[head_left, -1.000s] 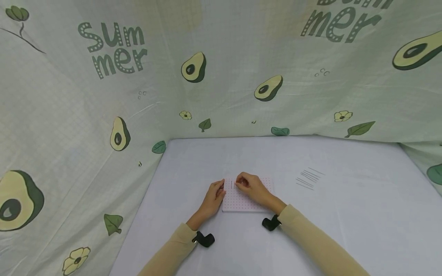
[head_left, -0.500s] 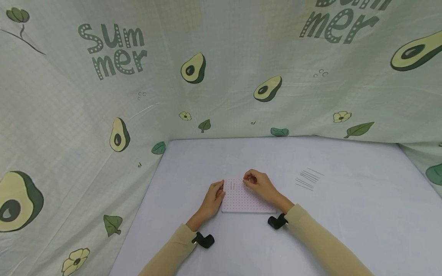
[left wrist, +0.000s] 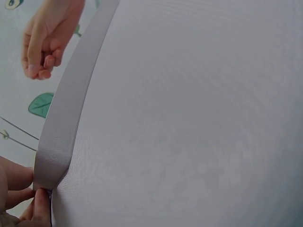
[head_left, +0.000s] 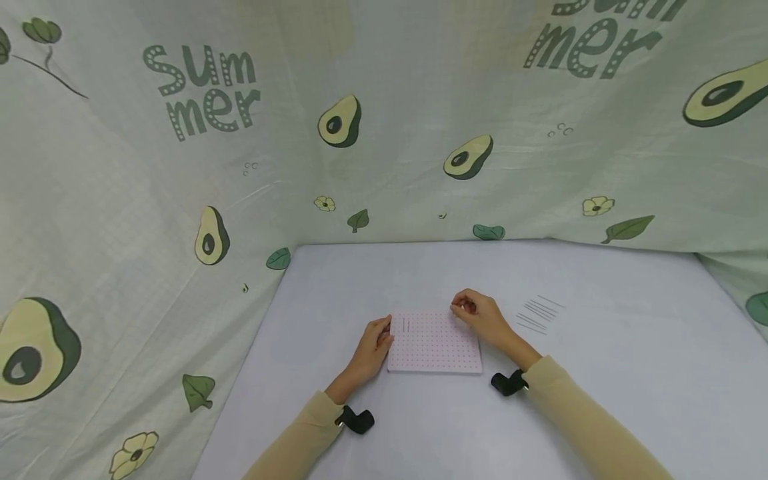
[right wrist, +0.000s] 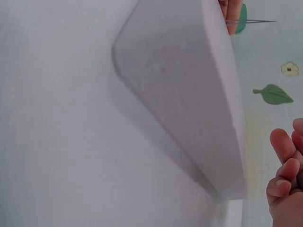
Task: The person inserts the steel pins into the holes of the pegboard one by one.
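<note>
A pink pegboard (head_left: 437, 343) with rows of small holes lies on the table in the head view. My left hand (head_left: 369, 348) grips its left edge, thumb and fingers at the rim; the left wrist view shows the fingertips (left wrist: 41, 208) against the board's corner. Two thin dark sticks (head_left: 409, 325) stand in the board near its upper left. My right hand (head_left: 480, 316) is above the board's upper right corner, fingers loosely curled. In the left wrist view that right hand (left wrist: 45, 45) shows nothing between its fingers.
Several thin dark sticks (head_left: 540, 312) lie in a loose row on the white table (head_left: 624, 360), right of the board. A curtain (head_left: 408, 193) printed with avocados hangs behind and to the left of the table.
My right hand has moved right, from beside the standing sticks to the board's upper right corner, uncovering more of the board. The left hand keeps its grip on the edge.
</note>
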